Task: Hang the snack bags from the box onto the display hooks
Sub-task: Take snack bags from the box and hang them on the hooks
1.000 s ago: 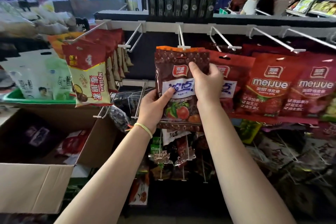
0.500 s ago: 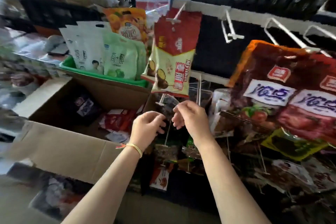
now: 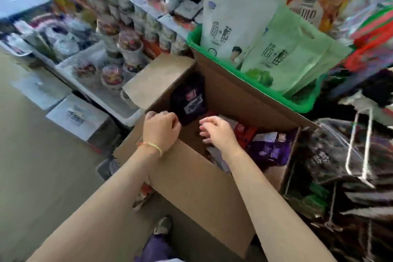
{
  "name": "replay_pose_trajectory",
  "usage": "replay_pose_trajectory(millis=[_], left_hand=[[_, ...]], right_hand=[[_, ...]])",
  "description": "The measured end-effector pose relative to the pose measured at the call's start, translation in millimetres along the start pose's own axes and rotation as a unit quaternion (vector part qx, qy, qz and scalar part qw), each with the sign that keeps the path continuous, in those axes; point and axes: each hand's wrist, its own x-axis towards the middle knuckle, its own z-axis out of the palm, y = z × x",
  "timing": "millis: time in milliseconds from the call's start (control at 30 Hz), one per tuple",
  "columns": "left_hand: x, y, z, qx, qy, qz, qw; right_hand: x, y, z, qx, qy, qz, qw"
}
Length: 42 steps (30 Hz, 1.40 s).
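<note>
Both hands over the open cardboard box (image 3: 191, 178), near wall right below the wrists. Left hand (image 3: 161, 128) loosely curled, fingers tucked in, nothing visibly held, parked above the box's left edge. Right hand (image 3: 219, 133) half open, fingers spread and pointing down-left into the box, empty too. Snack bags still inside, none picked yet. Closest candidates for the right hand: red bag (image 3: 244, 134) touching or just under its knuckle side, and purple bag (image 3: 270, 149) just beyond to the right, lying flat, long axis roughly along the box's right-hand run. Dark bag (image 3: 189, 100) standing or leaning against the far-left inner corner, just beyond the left hand's fingertips, long axis roughly upright, label facing the camera. So: dark bag ahead of left hand, red/purple to the right of right hand; each hand about equally near its own target. Likely next step a grab, probably dark bag by the left hand or the red one by the right; can't tell which from the pose. Motion blur heavy, so exact contact with the bags not readable. Beyond the box, green basket (image 3: 304, 106) with pale pouches, not part of the job. Wire display hook (image 3: 359, 149) off to the right, well apart from both hands.
</note>
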Motion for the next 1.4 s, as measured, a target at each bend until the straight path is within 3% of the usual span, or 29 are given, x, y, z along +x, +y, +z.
replay_pose_trajectory(millis=[67, 300, 467, 567, 767, 867, 967, 1033, 1100, 1233, 1300, 1400], left_hand=[[1, -8, 6, 0.034, -0.008, 0.023, 0.999], [1, -16, 18, 0.016, 0.084, 0.058, 0.995], [5, -17, 21, 0.001, 0.113, 0.077, 0.991], [5, -18, 22, -0.004, 0.125, 0.084, 0.989], [3, -20, 20, -0.010, 0.106, 0.081, 0.991], [4, -12, 17, -0.028, 0.083, 0.039, 0.995], [8, -3, 7, -0.026, -0.005, -0.019, 0.999], [13, 7, -4, -0.102, -0.039, -0.014, 0.994], [16, 23, -20, -0.198, -0.044, 0.031, 0.979], [13, 68, -53, -0.389, -0.061, 0.106, 0.913], [8, 95, -66, -0.448, -0.059, 0.115, 0.885], [-10, 141, -82, -0.567, -0.074, 0.106, 0.814]], right_hand=[[25, -10, 10, -0.045, 0.010, -0.002, 0.999], [105, -42, 45, -0.199, 0.022, -0.055, 0.978], [133, -42, 61, -0.377, -0.016, -0.031, 0.926], [130, -35, 62, -0.393, 0.050, -0.038, 0.917], [106, -33, 46, -0.392, 0.114, -0.088, 0.909], [87, -34, 29, -0.388, 0.159, -0.140, 0.897], [61, -40, 14, -0.396, 0.215, -0.213, 0.867], [37, -47, 2, -0.413, 0.249, -0.272, 0.833], [10, -56, -14, -0.406, 0.233, -0.321, 0.823], [-49, -74, -54, -0.310, 0.166, -0.322, 0.879], [-83, -77, -77, -0.254, 0.203, -0.321, 0.889], [-133, -73, -120, -0.177, 0.275, -0.300, 0.896]])
